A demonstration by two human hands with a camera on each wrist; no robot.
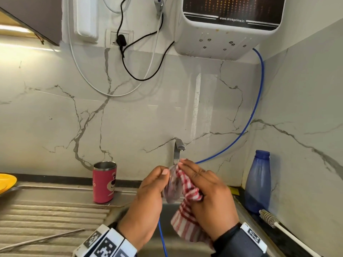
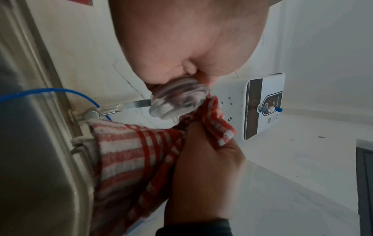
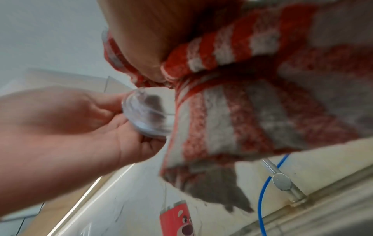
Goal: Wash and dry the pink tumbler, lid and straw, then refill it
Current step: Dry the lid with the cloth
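Note:
Over the sink, my left hand point(image 1: 163, 180) grips the clear lid point(image 1: 172, 186) by its rim, held on edge. My right hand point(image 1: 194, 175) holds a red-and-white checked cloth point(image 1: 187, 210) and presses it against the lid's face. The left wrist view shows the lid point(image 2: 177, 100) between my left fingers, with the cloth point(image 2: 131, 151) bunched under my right hand point(image 2: 206, 159). The pink tumbler point(image 1: 104, 182), lidless, stands upright on the drainboard to the left. A thin metal straw point(image 1: 42, 238) lies on the drainboard ribs.
The tap point(image 1: 179, 149) rises just behind my hands, with a blue tube point(image 1: 256, 108) running down the wall into the sink. A blue bottle point(image 1: 258, 180) and a bottle brush point(image 1: 269, 217) sit at the right. A yellow plate point(image 1: 7, 180) is far left; a water purifier point(image 1: 228, 25) hangs above.

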